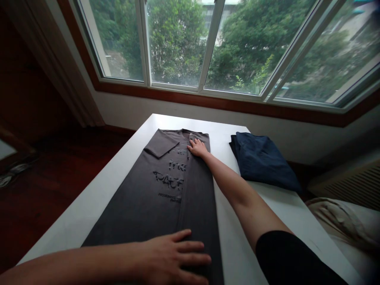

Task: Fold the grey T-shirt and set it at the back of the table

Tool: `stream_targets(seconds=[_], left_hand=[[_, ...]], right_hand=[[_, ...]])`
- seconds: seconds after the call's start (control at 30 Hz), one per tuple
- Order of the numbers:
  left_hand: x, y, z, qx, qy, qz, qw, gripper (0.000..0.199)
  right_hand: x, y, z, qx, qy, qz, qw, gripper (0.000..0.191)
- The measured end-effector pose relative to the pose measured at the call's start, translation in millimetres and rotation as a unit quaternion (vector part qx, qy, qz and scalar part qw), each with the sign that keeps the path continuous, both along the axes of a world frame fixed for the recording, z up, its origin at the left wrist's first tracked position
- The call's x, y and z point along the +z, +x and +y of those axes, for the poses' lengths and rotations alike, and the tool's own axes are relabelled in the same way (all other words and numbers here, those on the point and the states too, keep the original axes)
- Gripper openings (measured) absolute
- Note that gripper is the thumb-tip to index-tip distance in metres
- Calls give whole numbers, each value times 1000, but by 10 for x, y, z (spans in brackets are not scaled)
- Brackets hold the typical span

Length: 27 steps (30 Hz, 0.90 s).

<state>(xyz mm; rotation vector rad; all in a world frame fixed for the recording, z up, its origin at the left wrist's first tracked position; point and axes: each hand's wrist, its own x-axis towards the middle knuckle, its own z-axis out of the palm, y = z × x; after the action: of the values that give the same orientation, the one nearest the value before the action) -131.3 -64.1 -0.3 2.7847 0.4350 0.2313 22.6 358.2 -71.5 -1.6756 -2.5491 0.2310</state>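
Note:
A dark grey T-shirt (142, 213) with black lettering lies flat on a white table (97, 206), its collar toward the window. The shirt's right side is folded inward over part of the lettering, while the left sleeve lies spread on top of the body. My left hand (175, 259) rests with fingers spread on the lower part of the folded strip. Farther up, near the collar, my right hand (197, 147) lies flat on the folded side with its fingers extended. Neither hand grips the cloth.
Folded navy garments (264, 160) sit at the table's right edge. Beyond the far edge are a wall and a wide window (178, 43). Dark red floor (71, 170) shows at left, a curtain (56, 59) behind it. Crumpled light fabric (341, 221) lies at lower right.

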Motion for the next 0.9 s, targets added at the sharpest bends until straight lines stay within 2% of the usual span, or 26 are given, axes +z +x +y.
stream_targets(seconds=[0.07, 0.13, 0.17, 0.23, 0.3, 0.4, 0.47, 0.5, 0.6, 0.67, 0.8, 0.9], left_hand=[[84, -324, 234, 91, -14, -12, 996, 62], [122, -746, 530, 251, -4, -25, 968, 47], [126, -970, 670, 345, 3, -30, 938, 40], [125, -1381, 869, 520, 27, 0, 853, 35], [126, -1684, 923, 608, 15, 91, 788, 35], [122, -1910, 779, 639, -31, 212, 739, 39], [98, -1977, 624, 640, -52, 236, 729, 39], [80, -2004, 549, 636, -66, 231, 733, 38], [10, -2079, 369, 620, -122, 160, 759, 27], [-42, -2108, 289, 619, -168, 86, 762, 20], [-115, -2067, 168, 634, -243, -70, 731, 18], [-92, -1986, 53, 630, -275, -118, 717, 22]], right_hand=[[59, -64, -51, -10, 23, 3, 1000, 63], [114, -210, -147, -3, 66, 17, 998, 55], [136, -318, -210, 14, 86, 29, 996, 51], [167, -598, -358, 75, 104, 62, 990, 43], [185, -935, -507, 142, 98, 96, 980, 39], [217, -1455, -654, 199, 87, 133, 967, 38], [251, -1764, -670, 205, 78, 146, 965, 37], [271, -1901, -656, 201, 69, 147, 966, 37], [330, -2249, -574, 166, 33, 140, 976, 40], [360, -2445, -520, 133, 14, 122, 984, 45], [386, -2779, -450, 76, -14, 53, 996, 56], [380, -2932, -385, 42, -43, 27, 998, 51]])
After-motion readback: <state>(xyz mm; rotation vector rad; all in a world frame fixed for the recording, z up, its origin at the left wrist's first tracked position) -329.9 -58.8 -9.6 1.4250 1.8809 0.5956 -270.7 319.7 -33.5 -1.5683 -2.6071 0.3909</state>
